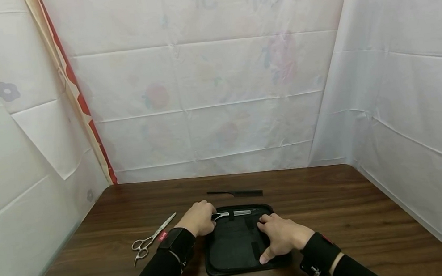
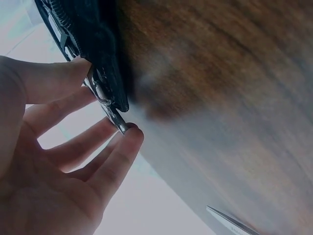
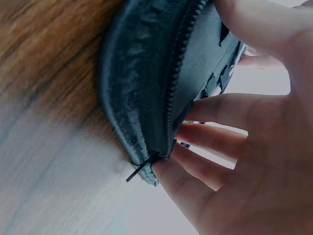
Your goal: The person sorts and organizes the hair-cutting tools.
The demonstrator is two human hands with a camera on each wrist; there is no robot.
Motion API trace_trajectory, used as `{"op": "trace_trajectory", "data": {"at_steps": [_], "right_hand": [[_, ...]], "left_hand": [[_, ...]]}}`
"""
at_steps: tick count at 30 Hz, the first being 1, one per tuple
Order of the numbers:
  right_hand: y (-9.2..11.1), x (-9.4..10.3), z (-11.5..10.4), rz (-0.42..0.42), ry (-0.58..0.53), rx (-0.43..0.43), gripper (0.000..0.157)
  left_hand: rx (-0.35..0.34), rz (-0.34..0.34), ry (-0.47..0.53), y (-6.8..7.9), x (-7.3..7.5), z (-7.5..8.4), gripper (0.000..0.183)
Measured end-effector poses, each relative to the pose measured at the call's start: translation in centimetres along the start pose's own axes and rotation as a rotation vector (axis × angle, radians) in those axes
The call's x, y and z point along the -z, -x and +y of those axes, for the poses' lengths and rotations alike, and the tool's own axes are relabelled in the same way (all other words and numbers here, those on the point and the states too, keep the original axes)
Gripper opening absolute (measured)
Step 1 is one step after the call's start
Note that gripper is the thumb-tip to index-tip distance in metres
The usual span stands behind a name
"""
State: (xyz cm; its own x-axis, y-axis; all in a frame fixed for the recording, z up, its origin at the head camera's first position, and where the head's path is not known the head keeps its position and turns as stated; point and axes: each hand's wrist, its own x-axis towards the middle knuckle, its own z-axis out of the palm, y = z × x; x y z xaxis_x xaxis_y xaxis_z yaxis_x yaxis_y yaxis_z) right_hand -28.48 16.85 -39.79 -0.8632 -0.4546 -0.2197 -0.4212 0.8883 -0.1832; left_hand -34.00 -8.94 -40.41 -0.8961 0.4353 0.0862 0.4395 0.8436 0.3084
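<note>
White printed sheeting (image 1: pixel 214 75) is hung around a dark brown wood-grain bench (image 1: pixel 354 214). By the left hand (image 1: pixel 198 218), the handle of silver metal scissors (image 1: pixel 243 212) is pinched at the far left corner of a black, rectangular zippered case (image 1: pixel 232 244), which is laid flat at the bench's near middle. The case's right side is touched by the right hand (image 1: pixel 283 235), its thumb and fingers spread wide. Loose silver finger-ring scissors (image 1: pixel 151 240) are found to the left; a slim-tailed black comb (image 1: pixel 247 193) is placed just beyond the case.
</note>
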Motion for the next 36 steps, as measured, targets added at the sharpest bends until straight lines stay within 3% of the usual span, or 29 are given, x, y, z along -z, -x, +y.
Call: {"op": "trace_trajectory", "data": {"at_steps": [36], "right_hand": [[0.1, 0.0, 0.1, 0.008, 0.0, 0.011, 0.095]], "left_hand": [[-0.015, 0.013, -0.002, -0.5, -1.1, 1.3, 0.023]]}}
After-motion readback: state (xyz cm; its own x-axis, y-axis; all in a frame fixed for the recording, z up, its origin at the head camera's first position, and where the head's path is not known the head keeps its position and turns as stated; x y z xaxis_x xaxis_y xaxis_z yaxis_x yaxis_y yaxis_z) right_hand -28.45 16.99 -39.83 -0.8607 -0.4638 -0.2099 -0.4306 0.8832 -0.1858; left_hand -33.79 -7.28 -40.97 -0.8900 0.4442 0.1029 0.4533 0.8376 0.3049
